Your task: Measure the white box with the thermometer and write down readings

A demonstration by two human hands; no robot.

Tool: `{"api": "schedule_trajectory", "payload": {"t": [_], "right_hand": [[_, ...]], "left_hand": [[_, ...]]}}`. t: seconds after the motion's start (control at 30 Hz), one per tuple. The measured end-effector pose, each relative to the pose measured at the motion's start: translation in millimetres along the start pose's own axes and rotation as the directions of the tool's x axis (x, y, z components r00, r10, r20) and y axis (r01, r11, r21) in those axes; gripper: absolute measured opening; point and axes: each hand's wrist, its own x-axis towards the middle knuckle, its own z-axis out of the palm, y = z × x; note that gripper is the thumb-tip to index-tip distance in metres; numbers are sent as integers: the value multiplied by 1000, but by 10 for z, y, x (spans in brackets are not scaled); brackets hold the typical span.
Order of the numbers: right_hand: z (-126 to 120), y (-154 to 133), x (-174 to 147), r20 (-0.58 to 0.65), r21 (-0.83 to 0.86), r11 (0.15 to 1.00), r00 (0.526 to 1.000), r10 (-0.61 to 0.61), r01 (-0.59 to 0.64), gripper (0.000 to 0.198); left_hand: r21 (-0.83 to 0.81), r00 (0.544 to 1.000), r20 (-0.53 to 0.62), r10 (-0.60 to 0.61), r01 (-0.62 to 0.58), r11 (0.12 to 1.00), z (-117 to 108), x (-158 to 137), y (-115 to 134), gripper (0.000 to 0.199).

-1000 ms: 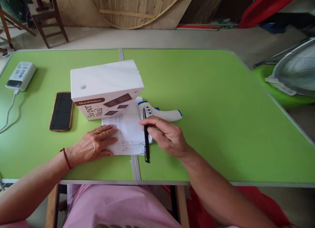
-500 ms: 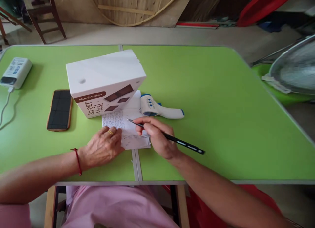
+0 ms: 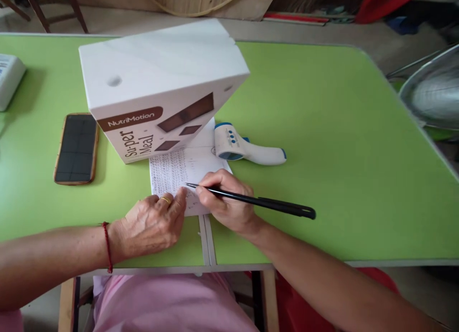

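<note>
right hand [image 3: 233, 203]: thumb and fingers pinch a slim black plastic pen [image 3: 265, 204], held slanted, its tip over a white paper sheet [image 3: 168, 174] covered in dense handwriting; whether the tip touches cannot be told. left hand [image 3: 150, 224]: rests at the sheet's lower left part, fingers bent and close together, index fingertip just beside the pen tip; whether it grips the edge cannot be told. the sheet lies flat on a light green table [image 3: 340, 155] with a metal rim. a white cardboard box [image 3: 168, 64] with brown print stands upright, hiding part of the sheet. a white and blue plastic handheld thermometer [image 3: 261, 153] lies at the sheet's right. a dark-screened smartphone [image 3: 76, 149] in a brown-edged case lies left of the box.
</note>
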Motion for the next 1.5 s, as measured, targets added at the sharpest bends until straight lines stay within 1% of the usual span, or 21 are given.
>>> {"api": "schedule_trajectory", "payload": {"t": [0.13, 0.27, 0.43, 0.57, 0.63, 0.8, 0.87, 1.0, 1.23, 1.33, 1.5], "right_hand": [[9, 20, -1, 41, -32, 999, 999, -25, 27, 15], [17, 30, -4, 33, -31, 998, 998, -46, 47, 16], [8, 29, -6, 55, -34, 999, 998, -25, 27, 16], [12, 27, -3, 68, -35, 999, 997, -30, 32, 16], [14, 26, 0, 66, -27, 999, 997, -42, 43, 16], [8, 27, 8, 70, -28, 999, 997, -41, 43, 17], [6, 30, 9, 69, -24, 999, 997, -40, 42, 16], [6, 33, 8, 74, -11, 999, 996, -41, 42, 16], [7, 30, 1, 28, -58, 998, 999, -37, 39, 16], [7, 33, -2, 39, -51, 998, 999, -35, 37, 17], [3, 42, -2, 57, -12, 998, 996, -66, 67, 17]], "left_hand": [[-24, 1000, 12, -7, 7, 1000, -6, 12, -2, 39], [-3, 999, -33, -14, 14, 1000, -22, 25, -8, 37], [18, 1000, -18, -3, 4, 1000, -24, 28, -5, 37], [-4, 999, -45, -10, 10, 1000, -20, 30, 0, 36], [-11, 999, -52, -12, 11, 1000, -21, 31, 0, 36], [-8, 1000, 2, 6, -6, 1000, -21, 24, -6, 37], [-13, 1000, 3, 7, -6, 1000, -19, 21, -9, 38], [-22, 1000, -7, 0, 0, 1000, -16, 20, -13, 38], [13, 998, -56, -1, 2, 1000, -14, 24, -15, 30], [22, 999, -43, 2, -1, 1000, -13, 24, -15, 31], [26, 1000, -31, 7, -6, 1000, -18, 24, -16, 33]]}}
